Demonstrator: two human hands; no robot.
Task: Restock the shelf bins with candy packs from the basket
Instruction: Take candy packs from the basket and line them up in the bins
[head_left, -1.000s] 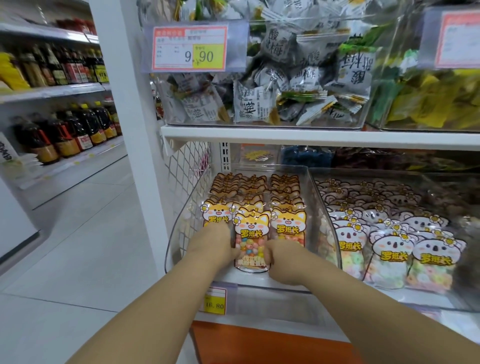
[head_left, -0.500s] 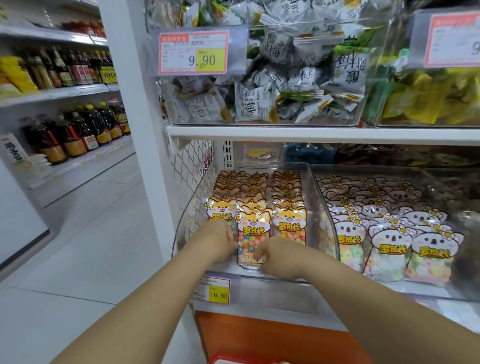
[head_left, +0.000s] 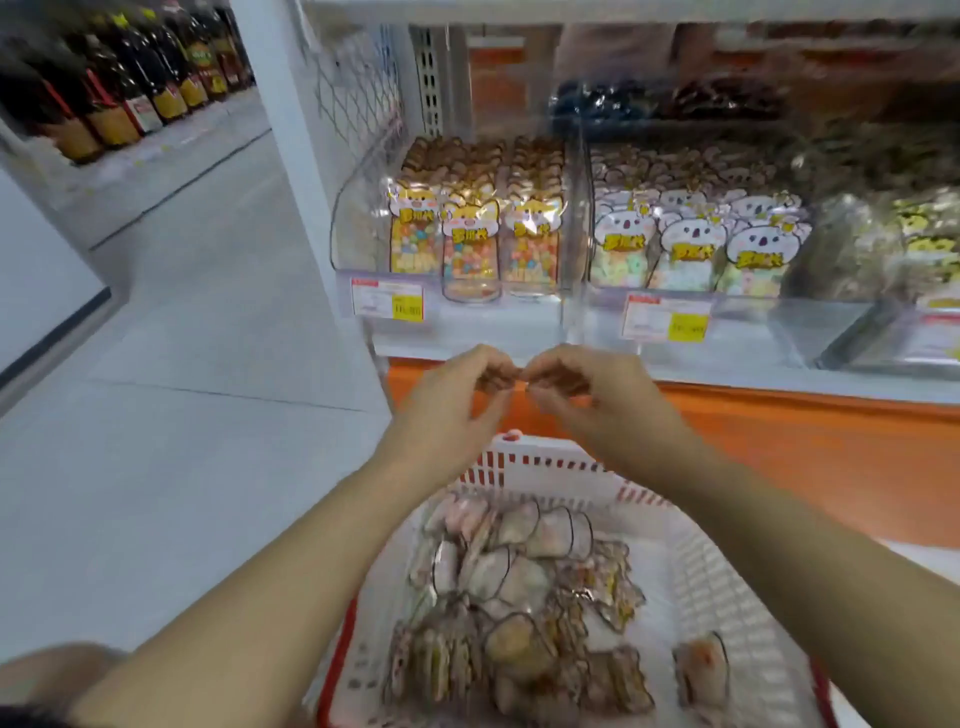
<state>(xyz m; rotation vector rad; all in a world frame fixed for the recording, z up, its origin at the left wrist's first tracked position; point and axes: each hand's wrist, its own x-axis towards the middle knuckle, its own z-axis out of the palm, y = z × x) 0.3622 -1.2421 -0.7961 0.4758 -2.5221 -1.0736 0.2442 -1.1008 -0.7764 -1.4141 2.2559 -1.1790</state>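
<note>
candy packs (head_left: 514, 597) lie heaped loose in the basket (head_left: 706, 566): small flat plastic pouches, glossy, crinkled, with shaped tops. judged light, soft and a bit slippery. the contents likely shift, so pinch the flat top flap or span both side edges. basket: white lattice plastic, red rim. shelf bin (head_left: 358, 223): clear stiff plastic, packs standing upright inside. left hand (head_left: 447, 410) and right hand (head_left: 587, 400) hang between bin and basket, fingers curled in, tips almost meeting, no pack seen in either.
</note>
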